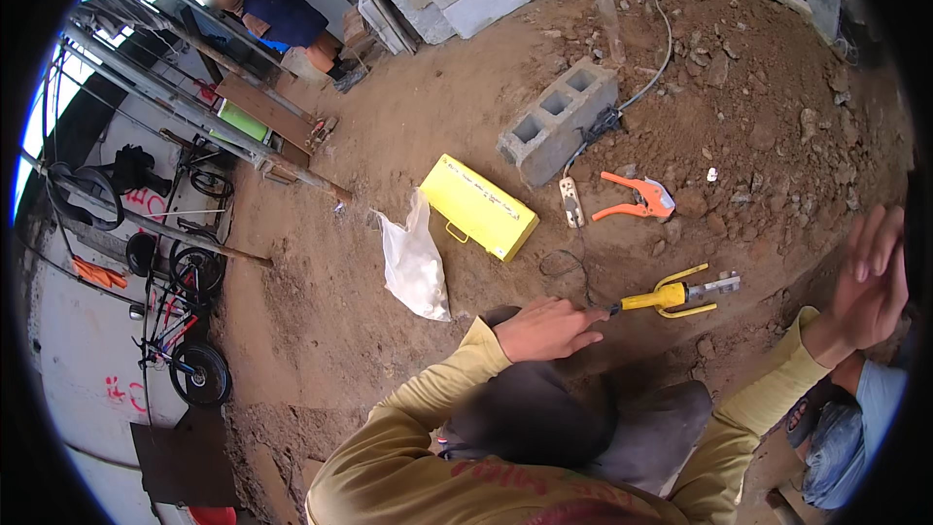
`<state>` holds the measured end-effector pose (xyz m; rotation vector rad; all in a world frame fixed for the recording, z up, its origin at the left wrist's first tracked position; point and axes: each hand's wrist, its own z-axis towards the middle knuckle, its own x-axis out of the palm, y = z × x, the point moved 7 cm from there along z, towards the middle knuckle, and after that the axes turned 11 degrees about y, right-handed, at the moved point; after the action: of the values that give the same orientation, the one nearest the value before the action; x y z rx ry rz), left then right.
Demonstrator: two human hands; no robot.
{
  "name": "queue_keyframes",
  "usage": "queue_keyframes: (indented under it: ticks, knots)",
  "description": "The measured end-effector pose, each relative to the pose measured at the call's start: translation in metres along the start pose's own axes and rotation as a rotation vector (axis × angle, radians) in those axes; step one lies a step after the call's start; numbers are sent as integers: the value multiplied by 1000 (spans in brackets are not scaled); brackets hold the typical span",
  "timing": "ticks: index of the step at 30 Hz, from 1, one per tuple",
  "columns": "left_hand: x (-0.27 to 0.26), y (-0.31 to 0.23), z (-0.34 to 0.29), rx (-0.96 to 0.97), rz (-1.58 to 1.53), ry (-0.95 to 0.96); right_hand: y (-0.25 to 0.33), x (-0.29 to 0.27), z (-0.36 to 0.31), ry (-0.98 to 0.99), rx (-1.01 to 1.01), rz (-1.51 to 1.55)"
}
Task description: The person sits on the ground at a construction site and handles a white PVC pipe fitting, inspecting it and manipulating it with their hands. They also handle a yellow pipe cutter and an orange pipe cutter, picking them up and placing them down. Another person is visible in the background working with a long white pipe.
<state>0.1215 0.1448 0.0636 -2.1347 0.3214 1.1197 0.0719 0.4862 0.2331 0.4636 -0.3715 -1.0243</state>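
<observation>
The person's left hand [546, 329] rests on a raised knee, fingers [583, 316] loose and grasping nothing, tips pointing at the yellow-handled tool [671, 297] lying just beyond on the dirt ground [408, 126]. The right hand [868, 284] is lifted to the tool's right, spread and empty (partly blurred). Beyond the tool lie orange cutters [637, 200], a yellow case [478, 206] and a concrete block [559, 120].

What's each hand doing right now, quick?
Left hand: open, holding nothing, fingertips by the handle end of the yellow tool on the dirt.
Right hand: open, raised, fingers spread, holding nothing.
</observation>
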Motion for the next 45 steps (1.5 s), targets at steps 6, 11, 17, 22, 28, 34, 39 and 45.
queue_keyframes:
  ticks: [6, 11, 17, 22, 28, 34, 39, 45]
  knots:
    - [-48, 5, -33, -196, -504, -386, -247, 82, -203, -332, 998, -90]
    - [-46, 10, -33, 23, -954, -621, -274, 189, -340, 20, 1258, -263]
    - [-51, -18, 20, 67, -1070, -380, -263, 143, -294, -219, 1001, -266]
    - [-47, -56, 69, 218, -1053, -254, -217, 93, -319, -264, 1129, -511]
    - [-32, -64, 108, 288, -945, -184, -158, 88, -375, -81, 1166, -875]
    - [-25, -59, 120, 333, -1118, -116, -156, 75, -392, -57, 1237, -980]
    - [-46, -76, 106, 335, -1259, 5, -173, 34, -402, -251, 1306, -657]
    - [-63, -41, 90, 271, -1379, -162, -47, 33, -103, -410, 354, -2]
